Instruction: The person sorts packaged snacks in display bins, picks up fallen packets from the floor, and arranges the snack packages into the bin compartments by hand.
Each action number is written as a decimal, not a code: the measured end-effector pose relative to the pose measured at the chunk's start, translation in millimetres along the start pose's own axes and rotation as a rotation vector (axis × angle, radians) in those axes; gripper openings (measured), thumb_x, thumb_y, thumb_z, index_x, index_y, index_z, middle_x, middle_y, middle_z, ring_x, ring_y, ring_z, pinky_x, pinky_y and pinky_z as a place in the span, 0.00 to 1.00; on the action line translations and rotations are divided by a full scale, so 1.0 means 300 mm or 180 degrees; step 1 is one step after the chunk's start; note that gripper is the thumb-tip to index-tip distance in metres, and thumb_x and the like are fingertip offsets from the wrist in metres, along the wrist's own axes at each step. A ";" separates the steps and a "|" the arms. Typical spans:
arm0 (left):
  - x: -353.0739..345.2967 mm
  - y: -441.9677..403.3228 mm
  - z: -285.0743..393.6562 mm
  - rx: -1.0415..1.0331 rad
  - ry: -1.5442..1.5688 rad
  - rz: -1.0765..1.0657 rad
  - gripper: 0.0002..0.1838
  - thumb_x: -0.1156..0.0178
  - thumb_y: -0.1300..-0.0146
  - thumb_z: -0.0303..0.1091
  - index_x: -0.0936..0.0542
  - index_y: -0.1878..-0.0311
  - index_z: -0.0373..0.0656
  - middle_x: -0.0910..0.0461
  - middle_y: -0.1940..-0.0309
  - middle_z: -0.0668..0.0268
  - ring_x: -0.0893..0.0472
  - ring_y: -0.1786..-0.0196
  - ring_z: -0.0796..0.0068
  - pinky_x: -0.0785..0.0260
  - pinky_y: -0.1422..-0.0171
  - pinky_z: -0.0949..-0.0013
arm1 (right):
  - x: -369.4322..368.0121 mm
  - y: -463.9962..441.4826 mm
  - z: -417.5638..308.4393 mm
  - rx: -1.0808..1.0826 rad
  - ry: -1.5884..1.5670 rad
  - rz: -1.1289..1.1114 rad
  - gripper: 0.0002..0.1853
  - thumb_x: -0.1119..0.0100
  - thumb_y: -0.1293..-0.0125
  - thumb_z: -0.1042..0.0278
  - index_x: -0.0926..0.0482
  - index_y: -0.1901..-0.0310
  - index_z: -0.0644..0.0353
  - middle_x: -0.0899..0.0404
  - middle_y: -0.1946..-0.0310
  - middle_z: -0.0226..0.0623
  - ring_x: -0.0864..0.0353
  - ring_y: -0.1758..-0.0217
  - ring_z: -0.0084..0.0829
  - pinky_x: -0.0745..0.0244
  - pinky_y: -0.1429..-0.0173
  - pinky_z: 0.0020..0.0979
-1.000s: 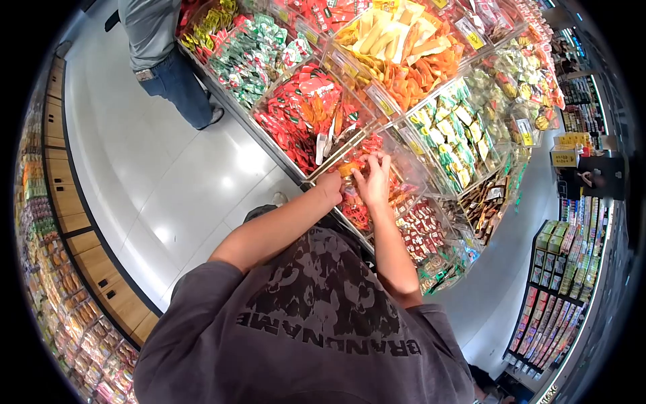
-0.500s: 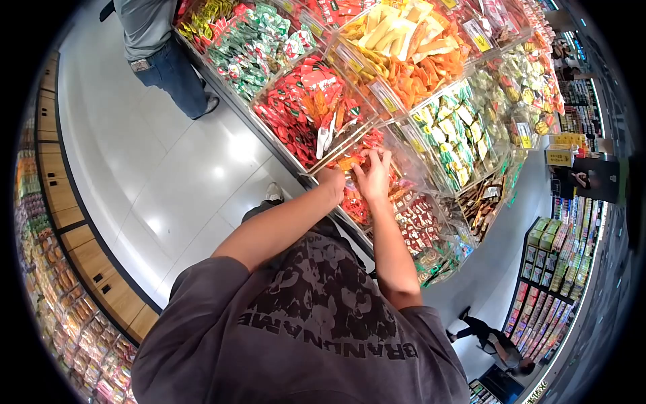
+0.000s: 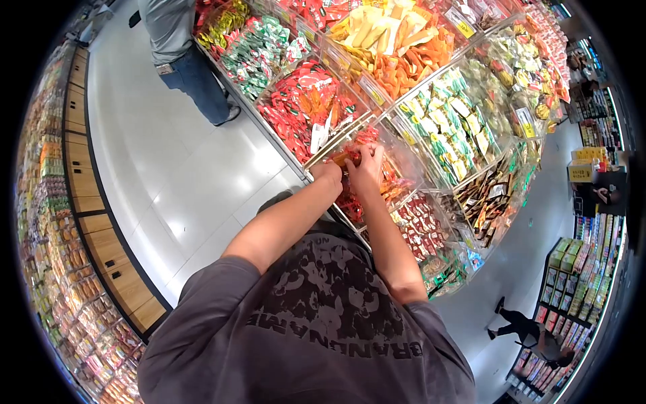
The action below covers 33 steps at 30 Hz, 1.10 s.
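Observation:
In the head view, both my hands are inside a clear-walled bin (image 3: 404, 156) of small red and orange snack packets (image 3: 392, 186). My left hand (image 3: 328, 172) comes over the bin's near-left edge, its fingers bent round a small orange-red snack packet (image 3: 345, 159). My right hand (image 3: 367, 168) is beside it, with fingertips pinched on the same packet from the other side. My fingers cover part of the packet, and its print is too small to read. Next to my left hand, a white-handled scoop or tongs (image 3: 321, 137) lies on red packets (image 3: 296, 101).
Neighbouring bins hold orange and yellow packets (image 3: 397, 47), green-white packets (image 3: 447, 124) and dark red packets (image 3: 417, 225). A person in jeans (image 3: 198, 84) stands at the upper left. Another person (image 3: 535, 334) is in the aisle at right. Shelves (image 3: 64, 222) line the left side.
My view has shifted slightly, so the floor and shelves appear further right. My hands stay in the same bin, still together on the packet. The person in the right aisle has changed position.

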State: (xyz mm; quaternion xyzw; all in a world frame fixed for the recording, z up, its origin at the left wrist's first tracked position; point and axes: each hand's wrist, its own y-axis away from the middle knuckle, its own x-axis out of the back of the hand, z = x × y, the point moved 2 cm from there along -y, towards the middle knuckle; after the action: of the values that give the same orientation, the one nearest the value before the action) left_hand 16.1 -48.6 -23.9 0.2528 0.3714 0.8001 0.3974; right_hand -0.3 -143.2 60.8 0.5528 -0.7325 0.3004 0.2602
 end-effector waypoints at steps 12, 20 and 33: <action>-0.001 -0.047 -0.003 0.0086 0.0472 -0.0281 0.09 0.50 0.26 0.32 0.21 0.55 0.40 0.19 0.69 0.62 0.21 0.76 0.72 0.28 0.74 0.66 | 0.001 0.000 0.028 -0.0064 -0.0073 -0.0078 0.20 0.24 0.47 0.72 0.21 0.53 0.55 0.31 0.47 0.38 0.23 0.45 0.40 0.23 0.45 0.42; -0.028 -0.151 0.004 0.0911 0.0423 -0.1270 0.23 0.68 0.20 0.44 0.19 0.52 0.50 0.18 0.68 0.73 0.25 0.80 0.84 0.33 0.81 0.78 | 0.020 0.002 0.027 -0.0127 -0.0235 -0.0041 0.21 0.24 0.48 0.73 0.22 0.53 0.53 0.31 0.49 0.37 0.25 0.44 0.40 0.22 0.48 0.41; -0.007 -0.074 0.003 0.0753 0.0691 -0.1329 0.14 0.57 0.21 0.35 0.21 0.51 0.45 0.19 0.66 0.67 0.24 0.75 0.78 0.29 0.76 0.79 | 0.021 0.009 0.029 0.0114 -0.0198 0.0103 0.21 0.23 0.50 0.73 0.22 0.56 0.54 0.30 0.50 0.36 0.21 0.49 0.38 0.22 0.52 0.40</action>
State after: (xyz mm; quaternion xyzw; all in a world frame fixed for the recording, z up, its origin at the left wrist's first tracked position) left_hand 27.8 -40.8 -41.4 0.1280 0.5469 0.6742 0.4795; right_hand -4.8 -153.1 59.0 0.5544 -0.7436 0.3002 0.2226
